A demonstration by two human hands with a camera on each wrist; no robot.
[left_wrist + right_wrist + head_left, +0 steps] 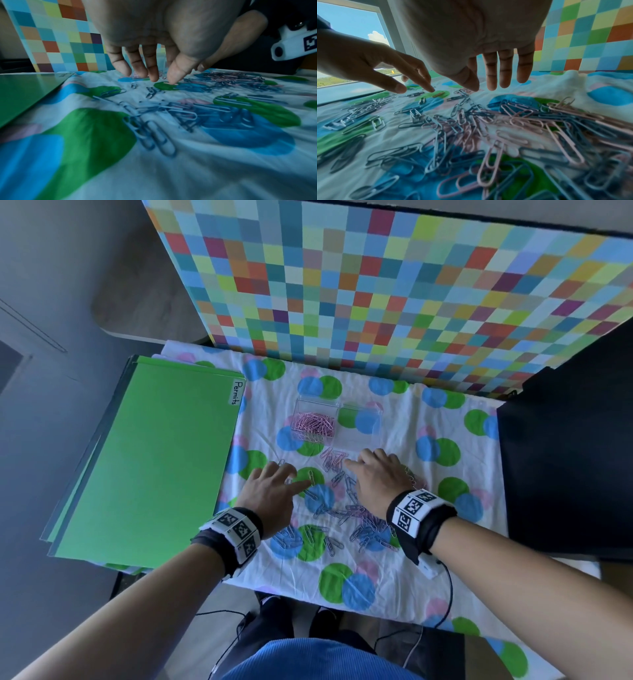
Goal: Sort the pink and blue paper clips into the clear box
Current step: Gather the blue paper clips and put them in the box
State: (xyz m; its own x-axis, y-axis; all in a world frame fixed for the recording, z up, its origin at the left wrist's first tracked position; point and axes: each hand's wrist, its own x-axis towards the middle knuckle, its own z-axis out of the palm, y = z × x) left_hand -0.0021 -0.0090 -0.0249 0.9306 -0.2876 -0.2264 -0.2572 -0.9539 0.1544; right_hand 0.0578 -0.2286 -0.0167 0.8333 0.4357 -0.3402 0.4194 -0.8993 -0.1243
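Observation:
The clear box (359,440) stands on the dotted cloth. Its left compartment holds pink paper clips (313,422); its right compartment shows only the cloth beneath. Loose blue and pink clips (346,508) lie scattered between my hands, also seen as a loose pile (513,128). My left hand (291,477) is spread flat with straight fingers. One fingertip touches a single clip (311,477) on a green dot, the same single clip (169,82). My right hand (359,462) hovers with straight fingers (489,75) just behind a small pink cluster (334,458), holding nothing.
A stack of green folders (147,460) labelled "Permits" lies at the left. A checkered board (376,285) stands behind the box. A black surface (565,457) borders the cloth (394,577) at the right. A cable (448,587) hangs from my right wrist.

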